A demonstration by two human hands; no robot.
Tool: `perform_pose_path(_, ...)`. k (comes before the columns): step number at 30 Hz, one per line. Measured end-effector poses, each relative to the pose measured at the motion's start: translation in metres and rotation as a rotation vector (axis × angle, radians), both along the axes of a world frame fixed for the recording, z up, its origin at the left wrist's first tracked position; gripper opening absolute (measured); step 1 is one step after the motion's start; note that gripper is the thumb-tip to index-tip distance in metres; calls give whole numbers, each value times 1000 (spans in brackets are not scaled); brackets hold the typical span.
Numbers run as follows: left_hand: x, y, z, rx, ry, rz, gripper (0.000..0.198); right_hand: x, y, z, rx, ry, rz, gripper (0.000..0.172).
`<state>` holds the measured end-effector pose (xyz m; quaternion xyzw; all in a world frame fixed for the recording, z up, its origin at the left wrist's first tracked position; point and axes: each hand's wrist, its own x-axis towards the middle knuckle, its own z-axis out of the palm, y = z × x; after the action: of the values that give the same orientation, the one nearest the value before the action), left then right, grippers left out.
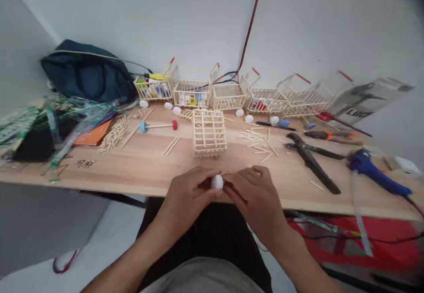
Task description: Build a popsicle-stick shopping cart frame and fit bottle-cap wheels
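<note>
Grey cloth of my shirt (198, 277) lies nearest, below my two forearms, which reach to the front edge of the wooden tabletop (159, 169). My left hand (190, 193) comes first: its thumb and fingers close around a small white disc (217, 182), pinching it from the left at the table's edge, probably so that it sits steady between both hands. My right hand (253, 196) meets it from the other side, fingers drawn close together with the tips at the disc; whether they grip something thin there, I cannot tell.

At far left, crumpled clear plastic (82, 112) sprawls before a dark blue bag (92, 77), taking up that corner. Next to it lie an orange packet (94, 132) and a heap of sticks (114, 134), then a rod with blue and red ends (159, 126). Straight ahead of my hands stands a stick lattice frame (209, 132), which would block a direct reach to the row of small carts (154, 91) along the wall. Loose sticks (255, 137) scatter to its right. Further right, cutters (313, 163), orange-handled pliers (334, 136) and a blue glue gun (377, 176) lie apart from my fingers, seemingly placed so for the right hand's reach.
</note>
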<state>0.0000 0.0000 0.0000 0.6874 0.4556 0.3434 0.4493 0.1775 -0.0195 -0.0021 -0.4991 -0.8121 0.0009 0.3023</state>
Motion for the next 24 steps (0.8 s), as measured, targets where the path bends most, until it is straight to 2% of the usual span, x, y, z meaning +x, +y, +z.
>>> perform_pose_path(4,0,-1,4,-7,-10,9,31,-1,-1,3,30,-15,53,22)
perform_pose_path(11,0,-1,6,41,-20,-15,32,2,1,2,28,25,105,21)
perform_pose_path(18,0,0,1,60,-10,-31,33,4,2,0,-26,36,137,19)
perform_pose_path(24,-1,0,1,90,-3,-40,34,6,2,3,-46,21,149,23)
